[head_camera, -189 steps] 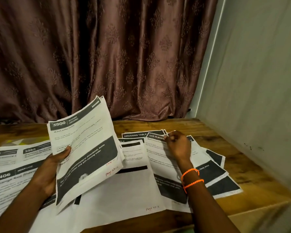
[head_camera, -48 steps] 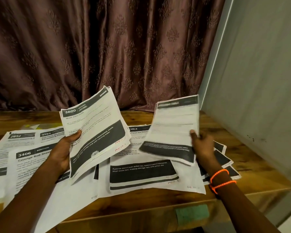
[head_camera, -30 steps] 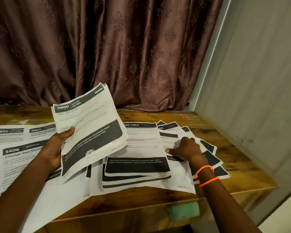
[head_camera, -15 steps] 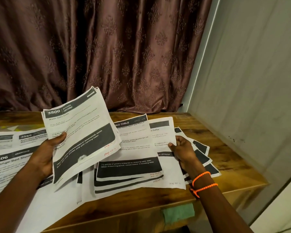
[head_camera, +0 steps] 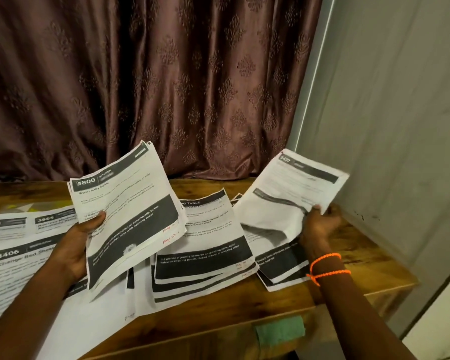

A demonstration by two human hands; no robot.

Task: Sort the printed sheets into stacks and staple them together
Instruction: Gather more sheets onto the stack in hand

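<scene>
The left hand (head_camera: 74,242) holds a thin bundle of printed sheets (head_camera: 125,214) above the table, with the thumb pressed on the front page and the fingers hidden behind. The top page is white paper with a black header band reading "3800 KITCHEN", and a wide black bar runs across its lower half. The bundle tilts toward one o'clock and its lower edge bends softly.

The right hand (head_camera: 320,222), at three o'clock from the bundle, pinches a raised sheet (head_camera: 291,193) at the sheet's lower right edge. This paper curves, and its lower part is wrinkled. Two thin orange bracelets (head_camera: 327,266) circle the wrist.

Between the hands, a flat stack (head_camera: 205,253) with black bars lies on the wooden table (head_camera: 356,261), its edges fanned a little. Under the right hand another small stack (head_camera: 281,263) lies fanned too. At nine o'clock, more sheets (head_camera: 13,258) marked "3406" and "3565" overlap on the table. The table surface is brown with visible grain, and a green tape piece (head_camera: 279,331) sticks on its front edge.

Behind the table hangs a brown curtain (head_camera: 153,81), shiny, with an embossed flower pattern and deep folds.
</scene>
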